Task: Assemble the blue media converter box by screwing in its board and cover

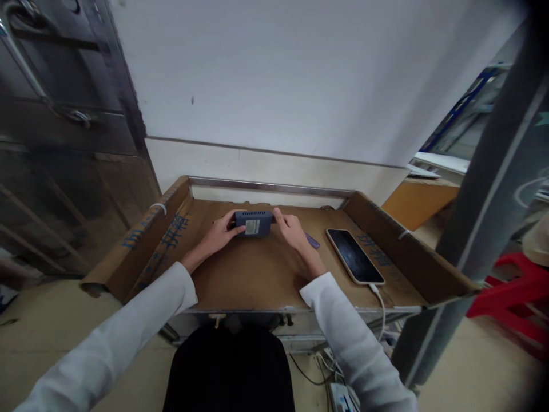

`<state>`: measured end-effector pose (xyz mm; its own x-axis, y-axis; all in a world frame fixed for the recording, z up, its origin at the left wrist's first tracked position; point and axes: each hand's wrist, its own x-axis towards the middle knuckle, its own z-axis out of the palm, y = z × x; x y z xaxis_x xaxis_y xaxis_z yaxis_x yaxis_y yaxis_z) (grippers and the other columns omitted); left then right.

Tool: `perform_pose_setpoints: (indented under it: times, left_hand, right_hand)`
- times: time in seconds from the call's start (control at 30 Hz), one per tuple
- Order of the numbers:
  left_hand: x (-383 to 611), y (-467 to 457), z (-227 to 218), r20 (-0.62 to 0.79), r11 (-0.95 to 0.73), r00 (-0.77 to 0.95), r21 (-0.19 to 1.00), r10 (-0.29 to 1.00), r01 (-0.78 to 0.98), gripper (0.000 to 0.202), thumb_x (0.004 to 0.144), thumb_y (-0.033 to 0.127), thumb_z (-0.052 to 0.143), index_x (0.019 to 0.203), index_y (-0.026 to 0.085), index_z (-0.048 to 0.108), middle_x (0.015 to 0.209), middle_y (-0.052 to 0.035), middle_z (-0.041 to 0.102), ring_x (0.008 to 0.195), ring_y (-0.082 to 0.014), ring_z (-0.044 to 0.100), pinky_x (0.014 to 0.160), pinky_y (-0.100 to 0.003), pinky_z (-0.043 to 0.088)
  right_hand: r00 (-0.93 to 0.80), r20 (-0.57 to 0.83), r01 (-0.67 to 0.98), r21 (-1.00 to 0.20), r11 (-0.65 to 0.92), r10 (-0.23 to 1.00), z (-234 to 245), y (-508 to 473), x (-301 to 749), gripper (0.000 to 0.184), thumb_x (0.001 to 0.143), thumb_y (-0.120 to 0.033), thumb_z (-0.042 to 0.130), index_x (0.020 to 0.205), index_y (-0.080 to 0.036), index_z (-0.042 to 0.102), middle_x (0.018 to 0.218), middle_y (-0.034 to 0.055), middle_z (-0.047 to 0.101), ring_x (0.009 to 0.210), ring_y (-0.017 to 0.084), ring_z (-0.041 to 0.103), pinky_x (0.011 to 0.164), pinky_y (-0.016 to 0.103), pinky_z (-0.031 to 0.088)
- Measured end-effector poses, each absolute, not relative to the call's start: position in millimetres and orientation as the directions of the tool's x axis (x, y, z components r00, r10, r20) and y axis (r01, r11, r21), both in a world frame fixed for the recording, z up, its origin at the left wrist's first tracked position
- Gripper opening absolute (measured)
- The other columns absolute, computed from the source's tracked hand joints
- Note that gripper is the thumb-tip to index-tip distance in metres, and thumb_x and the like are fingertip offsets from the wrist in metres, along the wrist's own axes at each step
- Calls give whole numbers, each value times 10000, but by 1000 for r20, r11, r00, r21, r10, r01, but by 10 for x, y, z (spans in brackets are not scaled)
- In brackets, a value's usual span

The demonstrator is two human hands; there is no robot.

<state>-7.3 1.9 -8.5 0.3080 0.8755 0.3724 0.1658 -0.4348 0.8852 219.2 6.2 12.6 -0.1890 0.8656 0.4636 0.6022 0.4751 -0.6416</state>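
A small dark blue-grey box [261, 229] with a row of vent slots and a pale label is held up over the cardboard-lined table [249, 280]. My left hand [223, 232] grips its left end, thumb across the front face. At the opposite end my right hand [293, 230] has its fingers closed at the box's edge, near a dark part that I cannot make out clearly. A purple object [313, 241], partly hidden by my right hand, lies on the cardboard just beyond the wrist.
Right of my hands lies a phone [355, 256] with a white charging cable [380, 309] hanging over the front edge. Raised cardboard flaps [398, 246] border both sides. A grey post [480, 189] and a red stool [510, 292] stand at right; a metal door [64, 137] is at left.
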Motion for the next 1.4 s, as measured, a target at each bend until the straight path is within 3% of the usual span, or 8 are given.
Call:
perform_pose_setpoints:
  times: [0.2, 0.33, 0.53, 1.0, 1.13, 1.23, 1.3, 1.4]
  left_hand:
    - [-119, -17, -86, 356, -489, 389, 808, 849, 328, 519, 842, 402, 570, 1313, 206, 476, 1311, -116, 568, 1202, -234, 541, 1038, -407, 391]
    - [-256, -98, 4, 482, -583, 328, 651, 812, 486, 431, 943, 383, 379, 1312, 185, 478, 1344, -105, 530, 1255, -208, 480, 1083, -372, 329]
    - [-581, -38, -113, 569, -251, -87, 489, 818, 835, 244, 855, 157, 375, 931, 152, 607, 976, -126, 604, 966, -257, 588, 928, -405, 435]
    - [-511, -14, -146, 447, -382, 191, 389, 874, 838, 70, 826, 211, 578, 787, 167, 616, 835, -58, 578, 842, -217, 575, 802, -338, 447]
    - [-502, 2, -130, 461, -404, 183, 442, 868, 801, 85, 805, 177, 595, 722, 172, 613, 788, -39, 579, 779, -195, 566, 751, -310, 432]
    - [-442, -42, -110, 470, -410, 119, 586, 875, 699, 67, 775, 184, 631, 708, 178, 635, 757, -24, 604, 739, -179, 562, 726, -294, 417]
    - [-378, -79, -102, 429, -382, 36, 758, 902, 530, 54, 763, 220, 656, 732, 176, 660, 747, -16, 629, 709, -162, 563, 695, -276, 412]
    - [-289, -111, -93, 246, -245, -13, 968, 969, 49, 135, 749, 285, 697, 773, 153, 679, 713, 0, 618, 629, -109, 533, 605, -223, 404]
  right_hand:
    - [-79, 492, 895, -348, 280, 867, 84, 35, 2588, 436, 936, -396, 334, 1117, -144, 640, 1109, 151, 664, 1068, 282, 566, 934, 424, 391]
    - [64, 313, 984, -180, -6, 948, 18, 17, 2686, 575, 830, -432, 488, 1252, -41, 488, 1260, 231, 520, 1175, 382, 453, 955, 511, 343]
    - [159, 180, 974, -187, -125, 971, -12, -18, 2754, 572, 802, -548, 483, 1110, -66, 489, 1197, 211, 503, 1178, 370, 440, 954, 484, 334]
    - [129, 183, 980, -175, -97, 975, 7, -44, 2851, 283, 836, -351, 499, 986, -121, 567, 1154, 194, 558, 1120, 342, 501, 879, 428, 387]
    - [90, 291, 954, -299, 1, 953, -10, -30, 2875, 201, 851, -282, 510, 987, -140, 545, 995, 151, 656, 948, 289, 604, 789, 376, 419]
    - [78, 433, 882, -450, 140, 898, 20, -22, 2843, 172, 873, -301, 497, 977, -173, 544, 905, 102, 684, 839, 252, 638, 720, 338, 436]
    - [82, 544, 812, -522, 260, 835, 59, -35, 2759, 195, 880, -363, 500, 943, -190, 560, 916, 93, 689, 850, 244, 643, 733, 335, 447]
    - [111, 658, 673, -601, 431, 744, 115, -100, 2536, 245, 889, -418, 488, 939, -190, 562, 934, 92, 691, 859, 223, 647, 772, 333, 464]
